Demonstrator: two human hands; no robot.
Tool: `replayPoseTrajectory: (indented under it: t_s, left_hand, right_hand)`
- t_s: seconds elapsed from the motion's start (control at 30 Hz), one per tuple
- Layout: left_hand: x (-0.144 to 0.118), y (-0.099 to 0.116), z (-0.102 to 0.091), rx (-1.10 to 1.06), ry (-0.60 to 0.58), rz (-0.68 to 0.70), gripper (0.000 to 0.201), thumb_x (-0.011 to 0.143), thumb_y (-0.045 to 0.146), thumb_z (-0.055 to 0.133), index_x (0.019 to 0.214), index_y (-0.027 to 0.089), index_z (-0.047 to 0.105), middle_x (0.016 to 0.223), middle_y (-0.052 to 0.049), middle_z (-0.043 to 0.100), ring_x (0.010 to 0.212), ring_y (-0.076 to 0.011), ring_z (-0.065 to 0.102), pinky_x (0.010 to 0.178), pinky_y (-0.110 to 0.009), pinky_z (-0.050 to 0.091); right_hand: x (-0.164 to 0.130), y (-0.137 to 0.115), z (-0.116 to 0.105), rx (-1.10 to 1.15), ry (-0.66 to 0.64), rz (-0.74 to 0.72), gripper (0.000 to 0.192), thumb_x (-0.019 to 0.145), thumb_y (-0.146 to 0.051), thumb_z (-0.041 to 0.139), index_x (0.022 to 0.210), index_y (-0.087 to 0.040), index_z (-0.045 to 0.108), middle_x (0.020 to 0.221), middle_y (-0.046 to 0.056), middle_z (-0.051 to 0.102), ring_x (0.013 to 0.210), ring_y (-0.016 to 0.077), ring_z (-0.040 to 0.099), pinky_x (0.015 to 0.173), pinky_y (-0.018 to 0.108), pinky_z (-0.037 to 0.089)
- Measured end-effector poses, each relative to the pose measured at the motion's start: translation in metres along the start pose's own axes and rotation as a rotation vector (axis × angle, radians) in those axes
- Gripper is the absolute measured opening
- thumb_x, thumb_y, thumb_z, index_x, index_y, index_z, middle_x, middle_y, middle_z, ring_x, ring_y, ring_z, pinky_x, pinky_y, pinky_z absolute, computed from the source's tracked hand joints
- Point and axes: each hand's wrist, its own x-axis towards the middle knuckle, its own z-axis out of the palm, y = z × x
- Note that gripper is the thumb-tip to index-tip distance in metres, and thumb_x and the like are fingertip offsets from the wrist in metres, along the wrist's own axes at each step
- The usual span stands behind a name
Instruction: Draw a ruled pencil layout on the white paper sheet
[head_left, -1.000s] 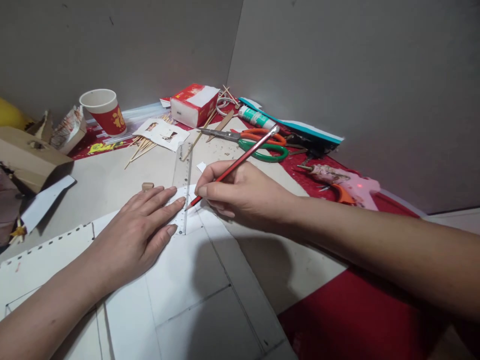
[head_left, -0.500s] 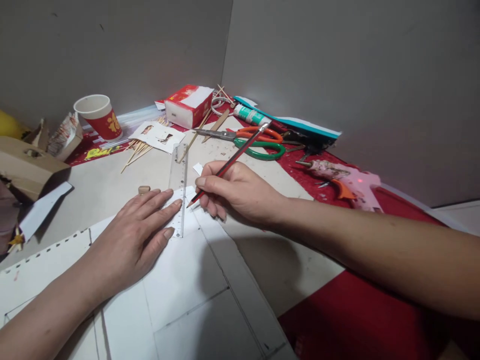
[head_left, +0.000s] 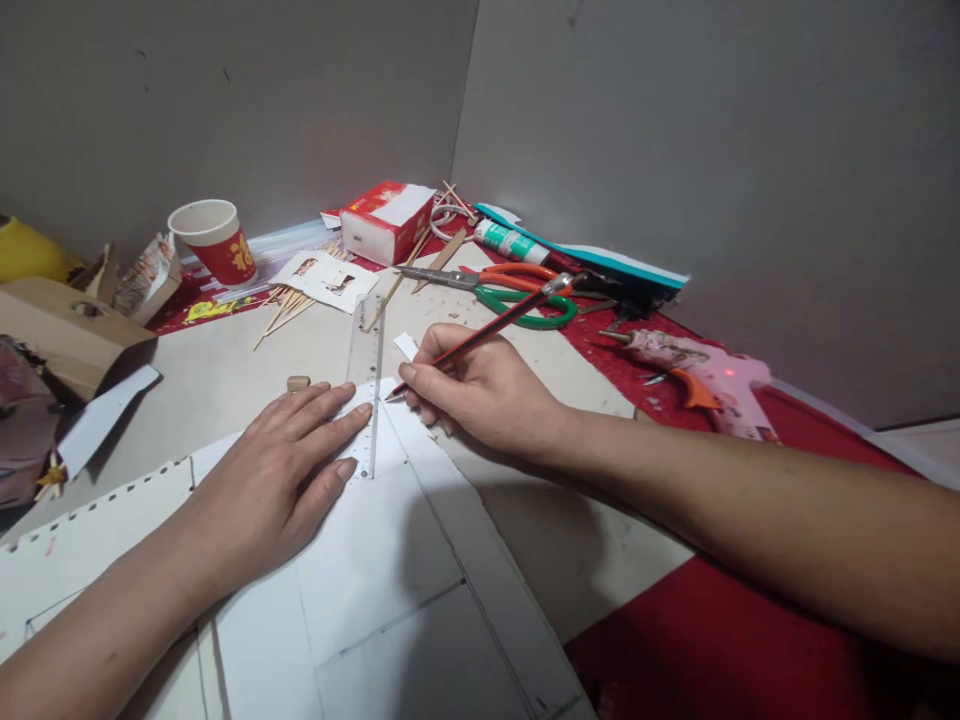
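Note:
My left hand [head_left: 289, 470] lies flat with its fingers stretched out, pressing a clear plastic ruler [head_left: 365, 350] onto white paper card [head_left: 375, 560]. Pencil lines run across the card. In the fingers of my right hand [head_left: 487, 385] is a red and black pencil [head_left: 495, 325], tilted so that its top leans up and to the right. Its point is at the card close to the ruler's right edge, near the card's far end; whether it touches cannot be made out.
Scissors [head_left: 517, 290] with orange and green handles lie beyond my right hand. A pink glue gun [head_left: 720, 375] with a red light lies on the right. Farther back are a paper cup [head_left: 215, 245], a red and white packet [head_left: 386, 222] and wooden sticks [head_left: 281, 315]. Cardboard pieces [head_left: 75, 335] stand left.
The pencil has tilted lower, its top moving to the right, and its point has shifted slightly up along the ruler. The left hand still holds the ruler down. The view has shifted slightly.

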Motion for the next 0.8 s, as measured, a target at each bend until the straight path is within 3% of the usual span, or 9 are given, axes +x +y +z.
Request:
replayPoseTrajectory:
  t_s: [0.17,0.3,0.43,0.8]
  left_hand:
    - [0.0012,0.0013,-0.002,-0.001,-0.001,-0.006,0.049,0.103,0.04,0.043,0.146,0.019,0.056,0.157,-0.012,0.049,0.145,-0.0337,0.044,0.121,-0.059,0.033]
    - [0.0005,-0.0001,-0.0019,0.001,0.002,-0.001,0.049,0.104,0.04,0.042,0.146,0.02,0.055,0.157,-0.013,0.048,0.144,-0.0335,0.044,0.118,-0.061,0.036]
    - [-0.0006,-0.0008,-0.0007,0.007,0.008,0.008,0.049,0.104,0.04,0.041,0.146,0.02,0.055,0.157,-0.014,0.048,0.144,-0.0335,0.044,0.117,-0.061,0.037]
    - [-0.0015,-0.0014,0.0031,0.001,0.033,0.025,0.048,0.104,0.04,0.043,0.146,0.021,0.055,0.157,-0.013,0.048,0.145,-0.0318,0.044,0.119,-0.059,0.034]
  right_hand:
    - [-0.0038,0.0004,0.0022,0.049,-0.093,-0.004,0.017,0.087,-0.025,0.063,0.075,-0.02,0.053,0.061,-0.004,0.06,0.05,0.0086,0.055,0.047,0.02,0.043]
    - [-0.0031,-0.0018,0.0009,0.098,-0.305,0.051,0.022,0.084,-0.029,0.07,0.072,-0.019,0.054,0.063,-0.002,0.064,0.05,0.0081,0.052,0.048,0.021,0.041]
    - [-0.0013,-0.005,-0.0014,0.071,-0.461,0.047,0.023,0.083,-0.029,0.073,0.071,-0.018,0.056,0.065,-0.002,0.064,0.062,0.0107,0.057,0.059,0.023,0.046]
    - [-0.0023,-0.0065,-0.0013,0.049,-0.526,0.04,0.018,0.085,-0.023,0.068,0.073,-0.018,0.055,0.07,-0.002,0.064,0.068,0.0115,0.06,0.065,0.025,0.048]
